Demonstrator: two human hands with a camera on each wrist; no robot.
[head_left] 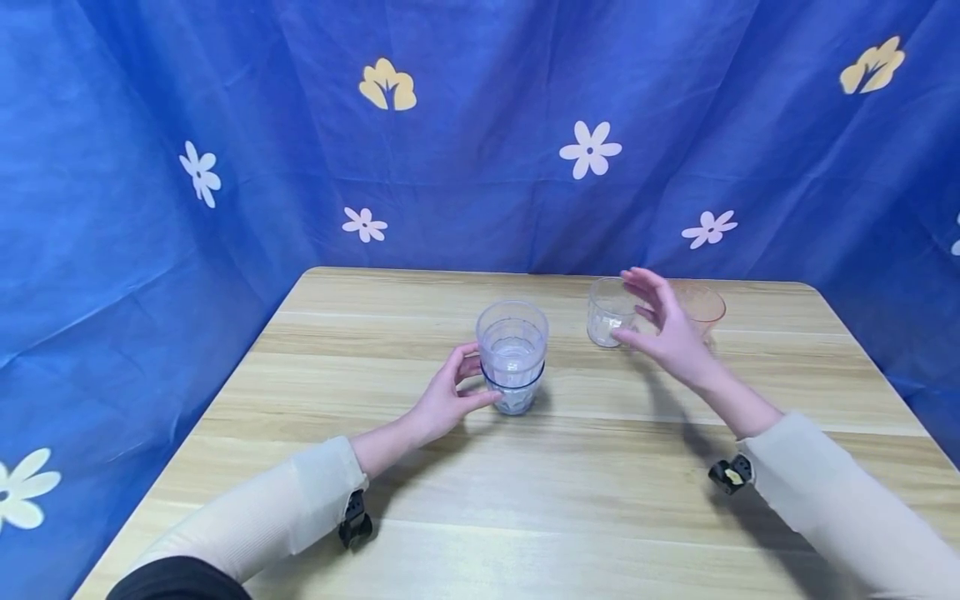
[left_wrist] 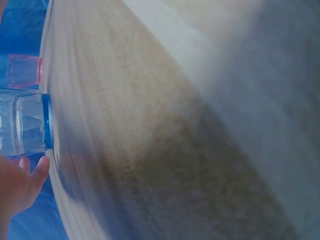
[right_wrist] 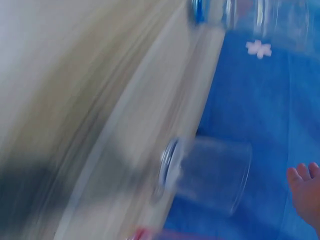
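The head view is showing a person's two arms reaching over a wooden table (head_left: 525, 508), with a blue cloth (head_left: 480, 237) hanging behind it and carrying white flowers (head_left: 590, 151) and yellow leafy shapes (head_left: 387, 83). The left hand (head_left: 441, 402) is holding a blue-banded glass (head_left: 513, 350) near the middle of the table; its fingers are curving against the left side while the thumb is crossing low in front. The glass is looking like more than one clear vessel nested together, though the exact number cannot be told. To its right, farther back, a clear glass (head_left: 604, 315) is standing upright on the table. The right hand (head_left: 675, 340) is hovering just beside it, thumb and fingers standing wide apart in a loose curve and gripping nothing. A reddish glass (head_left: 711, 307) is standing to the right of the clear one, and the right hand is partly hiding it. The left wrist view is showing the blue band close to the left fingertips, with the reddish glass in the distance. The right wrist view is showing a gap between the right hand and the clear glass, while blur is softening the table. Pale sleeves (head_left: 840, 496) are covering both forearms, and a black device (head_left: 356, 521) is sitting under the left cuff.
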